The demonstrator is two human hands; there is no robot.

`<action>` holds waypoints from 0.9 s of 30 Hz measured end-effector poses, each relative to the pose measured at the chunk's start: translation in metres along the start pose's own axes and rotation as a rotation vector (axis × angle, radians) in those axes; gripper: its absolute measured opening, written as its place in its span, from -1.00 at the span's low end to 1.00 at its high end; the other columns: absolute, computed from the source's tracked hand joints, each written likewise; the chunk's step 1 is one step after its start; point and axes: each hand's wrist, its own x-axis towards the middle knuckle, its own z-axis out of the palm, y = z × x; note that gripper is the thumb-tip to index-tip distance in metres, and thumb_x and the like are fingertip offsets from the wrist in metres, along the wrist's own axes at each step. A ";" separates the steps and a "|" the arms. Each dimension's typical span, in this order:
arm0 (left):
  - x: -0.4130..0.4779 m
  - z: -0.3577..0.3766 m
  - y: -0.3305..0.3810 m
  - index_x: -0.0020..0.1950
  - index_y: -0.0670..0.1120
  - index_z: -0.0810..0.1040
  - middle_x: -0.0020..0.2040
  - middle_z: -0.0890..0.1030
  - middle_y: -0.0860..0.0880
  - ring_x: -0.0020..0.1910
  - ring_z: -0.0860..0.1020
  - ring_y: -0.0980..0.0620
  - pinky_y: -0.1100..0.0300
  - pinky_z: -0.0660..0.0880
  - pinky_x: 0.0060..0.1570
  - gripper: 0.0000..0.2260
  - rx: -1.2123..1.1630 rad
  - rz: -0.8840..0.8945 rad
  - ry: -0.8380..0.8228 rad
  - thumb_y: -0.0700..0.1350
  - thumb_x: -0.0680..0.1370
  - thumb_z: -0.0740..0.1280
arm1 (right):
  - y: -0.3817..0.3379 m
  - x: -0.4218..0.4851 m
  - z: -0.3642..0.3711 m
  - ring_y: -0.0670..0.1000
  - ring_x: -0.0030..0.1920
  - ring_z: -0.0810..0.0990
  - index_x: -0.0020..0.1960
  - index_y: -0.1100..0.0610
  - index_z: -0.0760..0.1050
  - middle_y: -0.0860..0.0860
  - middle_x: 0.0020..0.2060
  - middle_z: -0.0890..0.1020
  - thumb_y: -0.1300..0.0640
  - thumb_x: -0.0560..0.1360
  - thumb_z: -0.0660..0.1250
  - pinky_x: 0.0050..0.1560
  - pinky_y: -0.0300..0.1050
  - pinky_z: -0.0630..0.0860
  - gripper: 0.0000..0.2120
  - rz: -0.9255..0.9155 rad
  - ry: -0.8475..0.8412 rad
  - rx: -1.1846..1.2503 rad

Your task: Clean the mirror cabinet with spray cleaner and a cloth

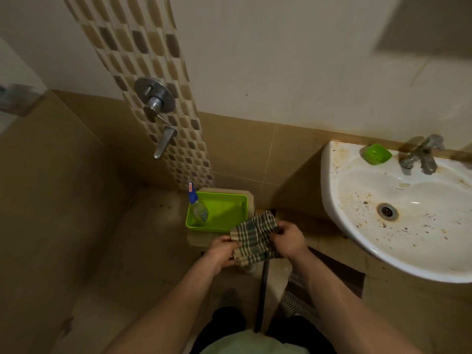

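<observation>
Nearest, at 6 o'clock: two bare forearms reaching up toward centre. Left hand [221, 252], fingers curled on the 9 o'clock edge of the checked cloth [254, 238]. Right hand [288, 241], fingers pinched onto its 3 o'clock edge. The cloth is bunched between both hands, judged to be gathered or folded into a wiping pad before use. Striped floor mat [297, 292] at 5 o'clock, under the right forearm. Next out, just past the cloth at 11 o'clock: green tray [229, 213] on a beige stand [251, 198] (low, so both supplies sit within one reach). The spray bottle [199, 209] lies tilted in the tray's left corner with its blue nozzle over the rim, untouched. Stained basin [332, 180] at 3 o'clock, its curved lip close beside the right elbow, so room to swing rightward is tight. Open floor lies at 8 o'clock. Green soap dish [377, 154] and tap [421, 155] on the basin's back ledge. Shower mixer [154, 98] on the mosaic strip at 11 o'clock. Farthest, at 1 o'clock: a dark blurred block [424, 26], possibly the mirror cabinet. I cannot tell.
</observation>
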 end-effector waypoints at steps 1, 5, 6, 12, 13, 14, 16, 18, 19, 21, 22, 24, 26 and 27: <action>0.006 -0.003 0.003 0.06 -0.07 0.54 -0.09 0.67 -0.05 -0.11 0.65 -0.01 0.15 0.56 -0.34 -0.89 0.002 0.008 0.023 -0.25 0.62 0.40 | -0.010 0.010 0.004 0.01 0.07 0.65 0.14 -0.04 0.65 -0.04 0.08 0.69 0.20 0.60 0.33 0.03 -0.13 0.55 -0.79 -0.011 0.026 -0.033; 0.045 -0.020 0.032 0.25 -0.18 0.57 0.12 0.65 -0.20 0.06 0.61 -0.15 -0.04 0.62 0.01 -0.78 0.026 0.067 0.109 -0.33 0.61 0.37 | -0.037 0.062 0.030 0.07 -0.01 0.67 0.16 0.06 0.70 0.06 0.05 0.73 0.18 0.55 0.36 -0.07 -0.17 0.53 -0.76 0.040 0.074 -0.049; 0.055 -0.024 0.040 0.29 -0.20 0.58 0.17 0.65 -0.22 0.08 0.62 -0.15 -0.02 0.61 0.09 -0.75 0.079 0.093 0.132 -0.32 0.61 0.38 | -0.039 0.073 0.038 0.11 0.03 0.68 0.17 0.07 0.70 0.08 0.06 0.73 0.18 0.54 0.36 -0.05 -0.16 0.55 -0.76 0.061 0.070 -0.035; 0.128 -0.046 0.075 0.32 -0.21 0.60 0.30 0.62 -0.21 0.29 0.58 -0.17 0.11 0.52 0.28 -0.70 0.320 0.146 0.197 -0.36 0.59 0.37 | -0.027 0.138 0.085 0.18 0.06 0.66 0.28 0.11 0.65 0.17 0.16 0.69 0.21 0.58 0.33 -0.01 -0.01 0.66 -0.71 0.196 0.037 0.114; 0.137 -0.048 0.077 0.30 -0.23 0.61 0.30 0.62 -0.22 0.31 0.57 -0.18 0.07 0.49 0.35 -0.71 0.330 0.144 0.206 -0.38 0.59 0.35 | -0.025 0.145 0.090 0.16 0.04 0.65 0.32 0.10 0.63 0.16 0.18 0.68 0.22 0.59 0.32 -0.08 -0.07 0.64 -0.68 0.202 0.040 0.119; 0.146 -0.051 0.079 0.29 -0.25 0.61 0.30 0.62 -0.23 0.32 0.56 -0.20 0.03 0.48 0.38 -0.72 0.334 0.141 0.216 -0.40 0.59 0.33 | -0.024 0.153 0.095 0.12 0.01 0.63 0.35 0.08 0.61 0.15 0.20 0.67 0.22 0.60 0.31 -0.17 -0.14 0.59 -0.66 0.203 0.050 0.121; 0.160 -0.055 0.080 0.28 -0.29 0.61 0.31 0.61 -0.26 0.33 0.56 -0.23 0.01 0.47 0.38 -0.73 0.340 0.137 0.227 -0.39 0.60 0.31 | -0.022 0.166 0.102 0.08 -0.05 0.61 0.39 0.09 0.58 0.15 0.22 0.66 0.25 0.62 0.29 -0.32 -0.24 0.51 -0.64 0.212 0.068 0.161; 0.167 -0.057 0.080 0.31 -0.31 0.59 0.33 0.60 -0.26 0.34 0.54 -0.24 0.13 0.47 0.30 -0.73 0.332 0.140 0.225 -0.39 0.62 0.30 | -0.022 0.176 0.108 0.07 -0.07 0.62 0.39 0.11 0.58 0.16 0.22 0.66 0.28 0.62 0.28 -0.35 -0.25 0.52 -0.64 0.215 0.075 0.198; 0.168 -0.057 0.081 0.33 -0.31 0.58 0.33 0.59 -0.25 0.34 0.54 -0.23 0.20 0.45 0.24 -0.72 0.333 0.143 0.222 -0.38 0.62 0.31 | -0.025 0.178 0.108 0.09 -0.02 0.63 0.40 0.11 0.57 0.16 0.24 0.66 0.30 0.63 0.27 -0.33 -0.24 0.53 -0.63 0.213 0.069 0.212; 0.170 -0.059 0.080 0.42 -0.27 0.52 0.39 0.56 -0.22 0.37 0.53 -0.20 0.18 0.46 0.26 -0.65 0.349 0.156 0.199 -0.33 0.62 0.34 | -0.026 0.181 0.109 0.12 0.15 0.61 0.46 0.11 0.50 0.13 0.32 0.60 0.30 0.63 0.28 -0.28 -0.30 0.50 -0.59 0.193 0.050 0.220; 0.171 -0.059 0.078 0.48 -0.24 0.46 0.42 0.53 -0.20 0.39 0.51 -0.20 0.10 0.46 0.34 -0.59 0.367 0.170 0.176 -0.29 0.62 0.36 | -0.025 0.185 0.108 0.14 0.25 0.58 0.51 0.10 0.44 0.12 0.38 0.56 0.27 0.63 0.29 -0.20 -0.29 0.52 -0.55 0.180 0.046 0.189; 0.171 -0.060 0.069 0.54 -0.21 0.38 0.45 0.49 -0.19 0.41 0.49 -0.20 0.03 0.45 0.38 -0.51 0.448 0.166 0.140 -0.21 0.62 0.39 | -0.022 0.183 0.102 0.18 0.39 0.51 0.57 0.09 0.35 0.13 0.49 0.46 0.23 0.61 0.30 0.10 -0.13 0.56 -0.47 0.195 0.039 0.056; 0.170 -0.056 0.054 0.50 -0.22 0.42 0.39 0.53 -0.20 0.37 0.51 -0.20 0.14 0.45 0.24 -0.54 0.526 0.156 0.135 -0.18 0.62 0.41 | -0.011 0.177 0.098 0.19 0.44 0.47 0.58 0.11 0.32 0.14 0.53 0.41 0.22 0.60 0.28 0.26 -0.10 0.48 -0.45 0.210 0.012 -0.083; 0.167 -0.053 0.048 0.42 -0.24 0.49 0.34 0.57 -0.22 0.32 0.54 -0.22 0.18 0.45 0.14 -0.62 0.552 0.164 0.127 -0.19 0.62 0.40 | -0.008 0.171 0.095 0.19 0.45 0.46 0.58 0.12 0.33 0.14 0.53 0.41 0.21 0.59 0.27 0.27 -0.11 0.47 -0.45 0.213 0.009 -0.129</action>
